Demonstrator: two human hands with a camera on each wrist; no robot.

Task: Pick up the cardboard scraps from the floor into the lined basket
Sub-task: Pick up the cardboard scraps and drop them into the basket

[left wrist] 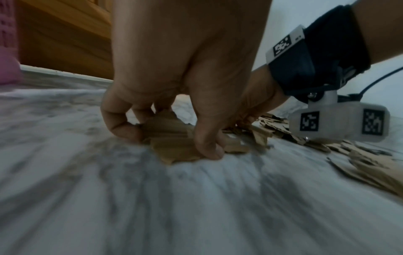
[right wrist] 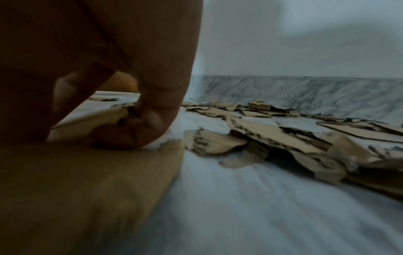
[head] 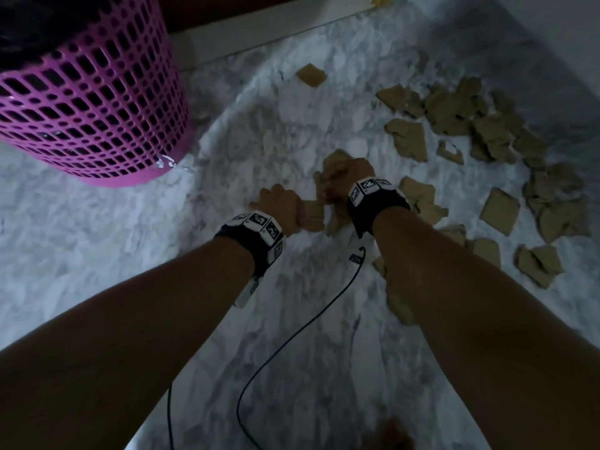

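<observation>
Torn brown cardboard scraps (head: 487, 131) lie scattered over the marble floor (head: 97, 254), mostly at the right. The pink lattice basket (head: 97, 108) with a dark liner stands at the upper left. My left hand (head: 279, 206) is down on the floor in the middle. In the left wrist view, my left hand (left wrist: 165, 139) pinches a few scraps (left wrist: 172, 148) between curled fingers and thumb. Just to its right, my right hand (head: 347, 177) has its fingers curled round the edge of a bunch of scraps (head: 334, 157). The right wrist view shows those fingers (right wrist: 150, 124) gripping a cardboard piece (right wrist: 98, 117).
One scrap (head: 311, 74) lies alone near the white threshold at the top. More scraps (head: 539, 264) sit beside my right forearm. A black cable (head: 292, 339) trails over the floor between my arms. A marble skirting (right wrist: 305, 91) and wall bound the far side; wooden furniture (left wrist: 65, 43) stands behind the basket.
</observation>
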